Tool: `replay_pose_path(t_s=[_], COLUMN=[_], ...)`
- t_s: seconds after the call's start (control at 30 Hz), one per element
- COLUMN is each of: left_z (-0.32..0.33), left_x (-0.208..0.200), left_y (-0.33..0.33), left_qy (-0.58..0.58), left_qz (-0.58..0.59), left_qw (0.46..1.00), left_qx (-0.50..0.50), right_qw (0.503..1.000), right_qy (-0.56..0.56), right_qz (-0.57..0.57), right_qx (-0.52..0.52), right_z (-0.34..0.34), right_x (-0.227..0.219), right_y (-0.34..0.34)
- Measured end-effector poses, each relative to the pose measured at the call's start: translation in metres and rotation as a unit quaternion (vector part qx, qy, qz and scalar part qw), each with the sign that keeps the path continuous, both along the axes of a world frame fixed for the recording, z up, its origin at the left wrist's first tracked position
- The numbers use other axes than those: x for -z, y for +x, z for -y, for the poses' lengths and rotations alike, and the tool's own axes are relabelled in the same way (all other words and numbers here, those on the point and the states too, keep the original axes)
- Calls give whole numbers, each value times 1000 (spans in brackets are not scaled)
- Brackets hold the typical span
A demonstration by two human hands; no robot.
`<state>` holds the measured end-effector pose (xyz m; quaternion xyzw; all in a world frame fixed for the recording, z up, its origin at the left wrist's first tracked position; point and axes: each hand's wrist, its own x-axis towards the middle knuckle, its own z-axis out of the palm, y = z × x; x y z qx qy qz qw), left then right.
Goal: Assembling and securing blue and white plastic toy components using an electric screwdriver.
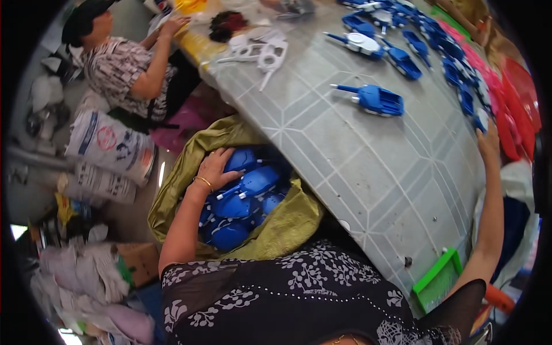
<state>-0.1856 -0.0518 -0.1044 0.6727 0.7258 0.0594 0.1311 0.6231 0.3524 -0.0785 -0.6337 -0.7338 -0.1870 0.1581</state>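
My left hand [217,168] reaches into an open olive woven sack [287,233], its thumb and fingers spread over several blue plastic toy boat-like pieces [260,180]. At the table's right edge, my right hand [489,145] has its fingers around the end of a blue-and-white toy piece [482,119]. That piece lies at the near end of a long row of similar pieces [454,63]. One blue piece with a white-tipped rod [379,100] lies alone on the table. A few more [363,43] lie farther back.
The grey patterned table [345,155] runs diagonally beside the sack. White plastic frames [259,52] lie at its far left, a green tray [440,279] at the near right. Red plastic pieces [517,103] are beyond my right hand. Another person [129,66] works at far left, near filled sacks [112,146].
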Motion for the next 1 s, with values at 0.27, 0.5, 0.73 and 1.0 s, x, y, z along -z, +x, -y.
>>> replay_pose_path(t_s=[0.27,0.5,0.73,1.0], left_z=[32,-10,-25,-81], left_x=[16,1,-93,-156], left_y=[-41,-26,61,243], left_qy=[6,139,122,165], left_qz=[-2,-20,50,180], left_qw=[995,984,991,891], left_qx=[-101,-107,34,382], right_qw=[987,974,935,358], right_qy=[-130,-109,-234,-395], right_qz=[42,-92,-240,-846], right_qx=[83,176,117,-30], right_z=[-80,-24,105,269], right_x=[8,-15,-45,-78], right_y=[51,-29,-59,-64])
